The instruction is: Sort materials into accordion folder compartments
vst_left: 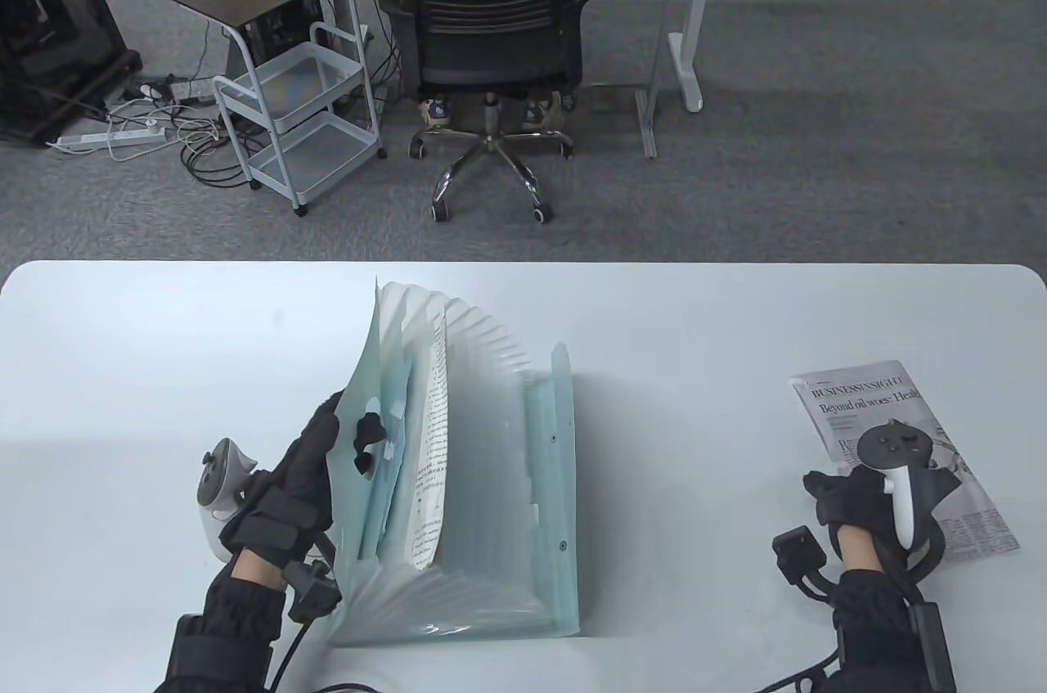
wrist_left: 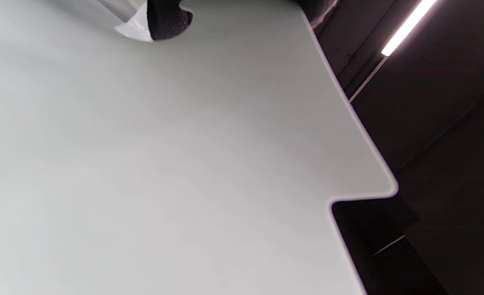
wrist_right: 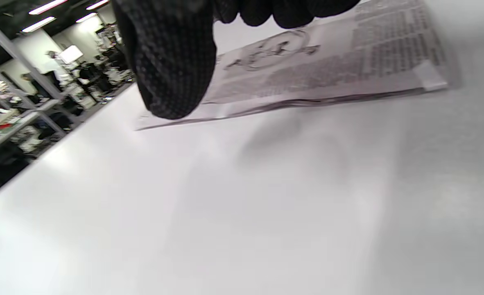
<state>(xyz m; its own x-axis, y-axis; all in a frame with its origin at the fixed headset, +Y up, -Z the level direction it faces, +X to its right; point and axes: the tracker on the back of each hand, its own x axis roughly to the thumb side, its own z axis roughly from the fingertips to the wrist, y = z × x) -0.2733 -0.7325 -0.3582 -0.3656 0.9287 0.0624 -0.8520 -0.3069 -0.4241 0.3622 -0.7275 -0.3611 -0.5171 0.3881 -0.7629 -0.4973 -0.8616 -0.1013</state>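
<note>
Translucent pale teal accordion folder (vst_left: 491,497) with whitish fanned pleats, holding a white sheet (vst_left: 433,447) of fine black print, on a plain white table (vst_left: 164,366). Near the table's right edge, grey-white newspaper (vst_left: 916,431) with black serif headline, dense grey text columns and a greyscale picture. Black knit gloves on left hand (vst_left: 298,472) and right hand (vst_left: 859,501), each bearing a white-and-dark-grey tracker (vst_left: 896,464).

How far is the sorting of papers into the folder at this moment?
Done: one printed sheet already stands in a compartment of the folder. In hand: the left hand holds the folder's front cover open, and the right hand rests on the newspaper. Left: the newspaper still lies on the table, not filed.
</note>
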